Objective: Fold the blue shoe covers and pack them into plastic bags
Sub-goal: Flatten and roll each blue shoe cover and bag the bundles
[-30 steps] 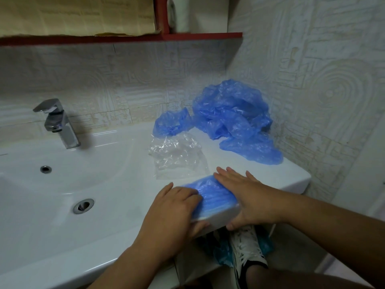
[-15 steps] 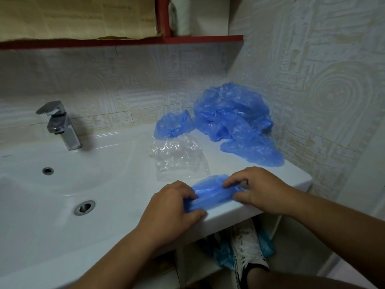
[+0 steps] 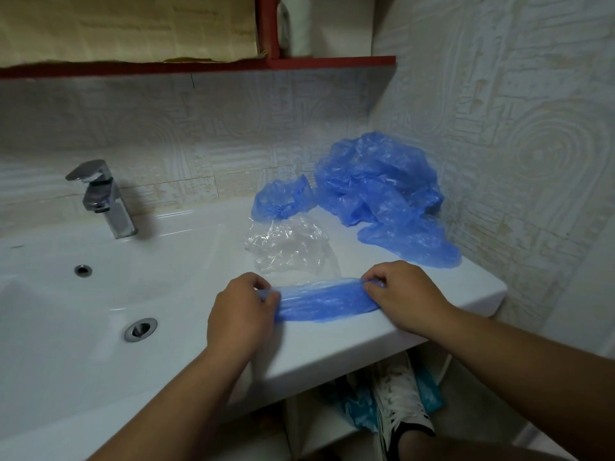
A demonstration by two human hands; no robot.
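Observation:
A blue shoe cover (image 3: 324,299), folded into a long narrow strip, lies on the white counter near its front edge. My left hand (image 3: 241,312) pinches its left end and my right hand (image 3: 401,294) pinches its right end. Just behind the strip lies a crumpled clear plastic bag (image 3: 289,246). A heap of loose blue shoe covers (image 3: 379,191) sits at the back right against the wall, and one more blue shoe cover (image 3: 283,199) lies left of the heap.
The white sink basin (image 3: 100,294) with its drain fills the left, and a chrome tap (image 3: 103,197) stands behind it. A red shelf (image 3: 299,63) hangs above. The wall closes the right side. A shoe (image 3: 399,400) shows below the counter.
Both hands lay flat on the wider folded cover, then curled onto it. The cover is now folded narrower and stretched longer between my hands, which have moved apart to its ends.

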